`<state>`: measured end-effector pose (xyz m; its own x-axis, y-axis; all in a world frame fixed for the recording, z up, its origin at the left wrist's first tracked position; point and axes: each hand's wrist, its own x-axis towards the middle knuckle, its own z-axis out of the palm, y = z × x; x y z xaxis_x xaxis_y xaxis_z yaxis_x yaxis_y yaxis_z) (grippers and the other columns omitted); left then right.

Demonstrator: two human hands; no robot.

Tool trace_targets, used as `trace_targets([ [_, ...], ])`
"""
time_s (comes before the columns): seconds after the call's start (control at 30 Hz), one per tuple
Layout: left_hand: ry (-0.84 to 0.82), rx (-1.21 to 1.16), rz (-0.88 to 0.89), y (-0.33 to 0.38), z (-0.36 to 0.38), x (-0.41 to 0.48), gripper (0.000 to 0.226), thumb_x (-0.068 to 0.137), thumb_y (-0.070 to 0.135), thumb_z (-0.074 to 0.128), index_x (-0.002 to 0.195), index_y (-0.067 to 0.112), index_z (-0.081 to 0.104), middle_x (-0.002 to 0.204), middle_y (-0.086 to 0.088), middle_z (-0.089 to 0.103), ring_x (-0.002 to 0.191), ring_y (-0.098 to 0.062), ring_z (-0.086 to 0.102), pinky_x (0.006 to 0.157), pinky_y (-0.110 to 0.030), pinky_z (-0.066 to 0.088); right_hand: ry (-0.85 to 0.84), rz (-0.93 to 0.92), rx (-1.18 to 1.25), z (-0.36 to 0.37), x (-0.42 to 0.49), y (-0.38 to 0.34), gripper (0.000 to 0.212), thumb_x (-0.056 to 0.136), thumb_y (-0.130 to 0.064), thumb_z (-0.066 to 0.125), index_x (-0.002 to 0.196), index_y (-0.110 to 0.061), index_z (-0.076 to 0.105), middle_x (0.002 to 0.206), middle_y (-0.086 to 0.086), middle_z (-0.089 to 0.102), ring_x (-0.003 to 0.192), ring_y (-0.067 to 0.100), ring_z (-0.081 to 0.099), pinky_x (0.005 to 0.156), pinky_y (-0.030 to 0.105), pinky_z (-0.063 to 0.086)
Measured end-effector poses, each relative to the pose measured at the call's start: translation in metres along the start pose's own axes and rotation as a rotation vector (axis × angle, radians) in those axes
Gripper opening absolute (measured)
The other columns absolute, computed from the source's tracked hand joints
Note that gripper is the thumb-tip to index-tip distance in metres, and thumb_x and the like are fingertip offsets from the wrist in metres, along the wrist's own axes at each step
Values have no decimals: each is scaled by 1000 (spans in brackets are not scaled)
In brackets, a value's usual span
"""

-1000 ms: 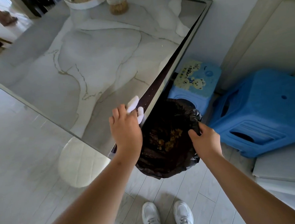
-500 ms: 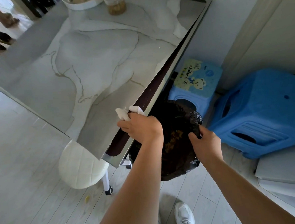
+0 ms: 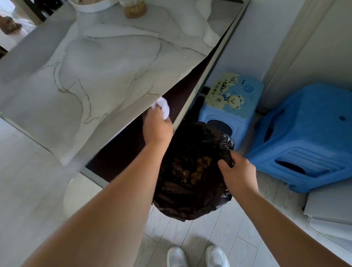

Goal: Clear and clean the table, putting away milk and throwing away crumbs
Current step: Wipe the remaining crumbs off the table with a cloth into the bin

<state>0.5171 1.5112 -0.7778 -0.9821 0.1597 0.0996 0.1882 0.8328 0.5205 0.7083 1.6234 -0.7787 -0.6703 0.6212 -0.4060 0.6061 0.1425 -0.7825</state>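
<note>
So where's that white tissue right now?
Head view, centre: the white tissue is gripped in the left hand at the right edge of the table, beside the black bin bag.

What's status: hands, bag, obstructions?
Left hand grips white cloth at table edge. Right hand holds black bin bag rim, bag open below edge. Small blue stool close behind bag, not blocking.

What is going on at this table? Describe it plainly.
A person stands at the marble-patterned table. The left hand grips a white cloth at the table's edge, while the right hand holds a black bin bag just below that edge. Brownish crumbs lie in the bag. A bowl and a jar stand at the far end.
</note>
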Motion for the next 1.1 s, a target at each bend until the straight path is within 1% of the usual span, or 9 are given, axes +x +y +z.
trace_targets([
  [0.07,-101,30,216,8,0,3,35,89,1,37,119,6,54,114,-11,62,105,-33,60,74,-33,41,1,-1,-8,0,2,3,12,89,-16,54,81,-9,59,64,3,52,56,13,46,50,26,39],
  [0.13,-237,14,414,14,1,-15,44,92,4,39,135,12,45,131,-10,59,116,-28,59,84,-32,47,6,7,-10,-1,1,4,11,88,-17,54,80,-11,59,63,3,52,57,14,46,51,27,39],
  [0.3,-798,55,615,8,4,-120,48,92,5,48,138,19,50,144,-2,47,126,-22,50,96,-31,46,3,1,-25,-10,-1,1,7,88,-17,58,83,-20,63,66,1,59,60,13,53,50,26,40],
  [0.53,-273,-80,389,-2,-19,-107,40,93,17,49,133,18,48,108,-1,51,72,-14,56,55,-24,46,44,7,5,-16,4,2,9,89,-19,55,84,-19,62,75,13,63,60,18,53,54,29,44],
  [0.7,-502,49,188,-10,10,-138,58,100,41,41,151,22,22,138,-2,30,111,-22,52,88,-37,52,37,36,3,-16,-7,10,9,90,-19,53,85,-18,60,75,11,62,66,22,57,55,29,44],
  [0.77,-517,144,91,-25,27,-154,53,100,38,44,148,18,33,148,-5,28,129,-27,43,104,-42,43,31,71,-21,-16,-12,23,12,91,-18,52,81,-14,56,70,8,58,62,19,52,53,29,40],
  [0.87,-629,-203,-356,-31,40,-169,51,99,50,41,130,10,49,124,-6,56,110,-24,58,89,-38,49,49,139,-33,-18,-15,55,13,93,-17,50,82,-10,54,69,7,55,64,21,52,54,30,39],
  [0.93,-685,-308,-471,-31,50,-174,56,99,54,37,118,5,56,105,-11,63,96,-23,62,75,-29,45,62,181,-58,-16,-16,79,7,94,-16,48,94,-10,53,74,4,55,65,17,52,52,26,39],
  [1.1,-518,-718,-928,-42,90,-167,54,97,50,49,126,5,52,119,-14,62,105,-29,62,83,-40,57,135,334,-95,-1,-7,150,27,93,-12,46,120,-7,47,87,8,56,75,25,53,58,29,38],
])
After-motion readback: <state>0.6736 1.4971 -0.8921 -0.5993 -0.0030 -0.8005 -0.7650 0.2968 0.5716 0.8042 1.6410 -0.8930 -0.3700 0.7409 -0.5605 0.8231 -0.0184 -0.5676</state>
